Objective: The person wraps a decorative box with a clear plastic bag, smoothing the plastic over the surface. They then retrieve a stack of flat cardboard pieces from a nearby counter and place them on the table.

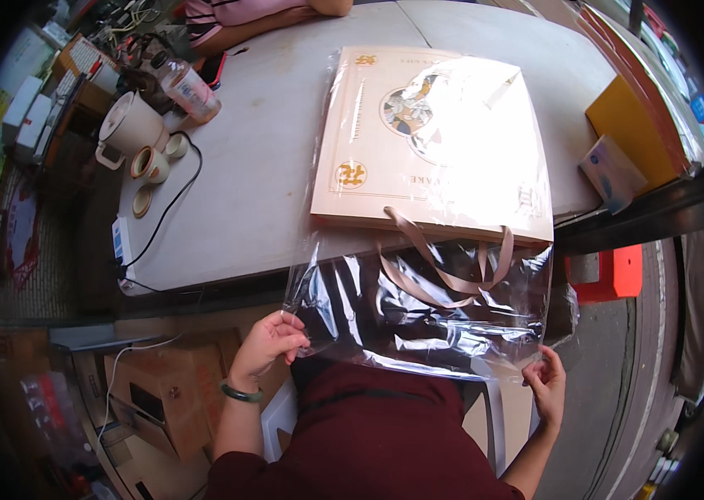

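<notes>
A cream paper gift bag (pixel 364 137) with gold print lies flat on the table inside a clear plastic bag (pixel 358 312). Its ribbon handles (pixel 421 250) fall loose towards me, still within the plastic. My left hand (pixel 274 337) pinches the left corner of the plastic bag's near edge, and my right hand (pixel 544 378) pinches the right corner. Between them the clear film is spread wide over the table's front edge and my lap. Strong glare hides much of the gift bag's right half.
On the table's left stand an electric kettle (pixel 133 125), small cups (pixel 151 165), a drink bottle (pixel 186 90) and a power strip (pixel 119 244) with a black cord. A tissue pack (pixel 608 165) is at the right edge. Across the table rests another person's arm (pixel 252 31). Cardboard boxes (pixel 171 387) stand below left.
</notes>
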Tool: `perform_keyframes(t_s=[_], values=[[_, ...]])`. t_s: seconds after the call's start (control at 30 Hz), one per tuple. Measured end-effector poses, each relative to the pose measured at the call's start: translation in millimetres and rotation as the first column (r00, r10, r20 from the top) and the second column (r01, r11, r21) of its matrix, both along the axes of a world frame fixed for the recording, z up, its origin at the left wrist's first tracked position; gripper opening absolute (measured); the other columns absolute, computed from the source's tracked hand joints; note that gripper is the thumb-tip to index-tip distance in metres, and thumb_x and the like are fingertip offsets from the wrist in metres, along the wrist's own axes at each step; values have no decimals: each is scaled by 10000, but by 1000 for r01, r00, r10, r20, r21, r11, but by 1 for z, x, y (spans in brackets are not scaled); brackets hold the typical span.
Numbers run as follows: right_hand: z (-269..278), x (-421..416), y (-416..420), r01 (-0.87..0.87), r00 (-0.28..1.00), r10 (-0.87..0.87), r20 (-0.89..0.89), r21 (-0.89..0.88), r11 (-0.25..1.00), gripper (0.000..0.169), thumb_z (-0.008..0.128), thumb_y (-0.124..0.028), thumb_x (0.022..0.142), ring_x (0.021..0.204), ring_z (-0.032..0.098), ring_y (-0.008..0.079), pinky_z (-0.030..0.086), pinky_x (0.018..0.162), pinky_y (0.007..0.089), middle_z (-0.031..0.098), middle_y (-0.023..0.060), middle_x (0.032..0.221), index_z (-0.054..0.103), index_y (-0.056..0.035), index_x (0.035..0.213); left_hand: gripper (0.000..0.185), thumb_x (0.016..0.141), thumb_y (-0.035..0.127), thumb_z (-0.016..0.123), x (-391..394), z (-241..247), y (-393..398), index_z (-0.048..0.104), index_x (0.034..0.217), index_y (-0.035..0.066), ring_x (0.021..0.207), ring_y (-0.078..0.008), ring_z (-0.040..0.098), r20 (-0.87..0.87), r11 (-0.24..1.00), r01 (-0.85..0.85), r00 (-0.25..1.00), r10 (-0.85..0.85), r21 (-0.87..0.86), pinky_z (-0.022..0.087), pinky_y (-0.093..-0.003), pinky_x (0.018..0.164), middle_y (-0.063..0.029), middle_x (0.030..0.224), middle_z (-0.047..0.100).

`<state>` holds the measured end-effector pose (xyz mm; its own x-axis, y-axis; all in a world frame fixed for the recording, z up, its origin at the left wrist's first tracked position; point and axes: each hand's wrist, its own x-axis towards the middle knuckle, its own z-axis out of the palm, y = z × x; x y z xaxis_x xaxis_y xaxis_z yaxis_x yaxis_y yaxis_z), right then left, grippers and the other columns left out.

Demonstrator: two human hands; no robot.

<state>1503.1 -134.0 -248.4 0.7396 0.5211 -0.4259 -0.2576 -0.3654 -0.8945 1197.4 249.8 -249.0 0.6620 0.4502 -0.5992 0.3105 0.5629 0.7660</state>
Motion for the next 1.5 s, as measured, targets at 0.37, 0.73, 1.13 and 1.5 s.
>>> perform_keyframes(t_s=[0.37, 0.73, 1.13, 1.5], values=[[-28, -9, -11, 211, 969, -185, -165, 160, 964, 414, 624, -37, 815, 673, 515, 76, 417, 574, 193, 567, 27, 804, 454, -10, 1192, 196, 831, 49, 605, -24, -4, -10, 508, 996, 4, 559, -80, 563, -18, 996, -37, 999, 39, 81, 474, -185, 497, -93, 835, 636], [-41, -31, -3, 302, 917, -239, -319, 165, 939, 153, 579, -53, 861, 598, 519, 89, 437, 519, 195, 561, 41, 730, 521, -18, 999, 314, 845, 45, 578, -17, -15, -52, 394, 1095, -2, 655, -198, 635, 54, 949, -312, 948, 313, -38, 544, -277, 542, -137, 797, 608], [-33, -12, 4, 166, 978, -141, -152, 161, 973, 259, 637, -6, 798, 583, 512, 93, 431, 554, 202, 552, 13, 687, 497, -10, 1016, 424, 819, -6, 585, -28, 11, -13, 358, 1177, 10, 702, -143, 608, 2, 986, 63, 998, -64, 151, 503, -261, 670, -82, 782, 580], [-33, -16, 8, 156, 979, -138, -151, 118, 981, 345, 651, 18, 769, 599, 540, 111, 443, 560, 235, 568, 29, 703, 497, -6, 1078, 318, 820, 7, 558, -33, -18, -17, 459, 1121, -12, 685, -83, 566, -81, 948, 172, 984, -156, 267, 481, -205, 622, -26, 807, 553]])
